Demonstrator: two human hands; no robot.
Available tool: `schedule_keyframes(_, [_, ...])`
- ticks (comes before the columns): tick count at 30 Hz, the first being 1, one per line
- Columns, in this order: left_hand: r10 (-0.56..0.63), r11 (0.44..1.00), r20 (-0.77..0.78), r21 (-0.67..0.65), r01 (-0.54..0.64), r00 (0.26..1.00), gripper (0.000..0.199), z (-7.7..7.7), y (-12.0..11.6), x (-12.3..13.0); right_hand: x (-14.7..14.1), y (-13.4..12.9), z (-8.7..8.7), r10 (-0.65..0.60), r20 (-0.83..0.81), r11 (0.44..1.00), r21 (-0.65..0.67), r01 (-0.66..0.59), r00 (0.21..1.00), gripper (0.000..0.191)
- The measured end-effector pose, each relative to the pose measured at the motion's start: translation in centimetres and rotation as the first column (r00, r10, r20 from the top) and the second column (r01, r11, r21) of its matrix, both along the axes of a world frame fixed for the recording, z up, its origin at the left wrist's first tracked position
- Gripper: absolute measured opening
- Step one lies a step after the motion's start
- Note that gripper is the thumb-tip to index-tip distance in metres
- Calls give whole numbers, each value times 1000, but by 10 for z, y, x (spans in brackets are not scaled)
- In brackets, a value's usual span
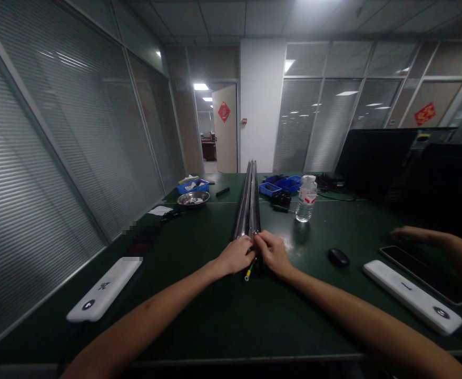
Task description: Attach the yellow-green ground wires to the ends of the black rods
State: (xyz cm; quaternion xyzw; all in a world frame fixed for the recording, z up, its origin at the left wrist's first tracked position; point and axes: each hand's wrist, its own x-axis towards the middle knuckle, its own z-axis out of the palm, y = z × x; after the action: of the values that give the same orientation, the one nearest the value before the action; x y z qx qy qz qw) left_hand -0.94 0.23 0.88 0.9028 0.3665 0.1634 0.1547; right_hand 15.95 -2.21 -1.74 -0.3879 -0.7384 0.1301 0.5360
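Two long dark bars, shiny like plastic wrap, lie side by side and point away from me down the middle of the table. At their near end my left hand and my right hand meet, fingers closed in a pinch and touching the bar ends. What sits between the fingertips is hidden. From under them a short green-and-yellow wire with a ring terminal pokes out toward me.
On the green table stand a water bottle, a metal bowl and blue trays. A mouse, white power banks and a dark tablet-like slab lie nearer. Another person's hand rests at right.
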Motion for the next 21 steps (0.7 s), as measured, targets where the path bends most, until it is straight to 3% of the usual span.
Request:
schedule_keyframes(9, [-15,1000,25,5,15,1000,26,-5,4,-1,-1,-2,-1,-133,24,989,74,131,991,35])
schedule_keyframes(15, [0,1000,21,2,0,1000,21,-3,1,-1,0,-3,0,-40,8,998,56,40,999,35])
schedule_keyframes(21, [37,999,13,6,-38,999,19,-1,-1,0,3,3,-3,43,-70,998,-44,-46,997,34])
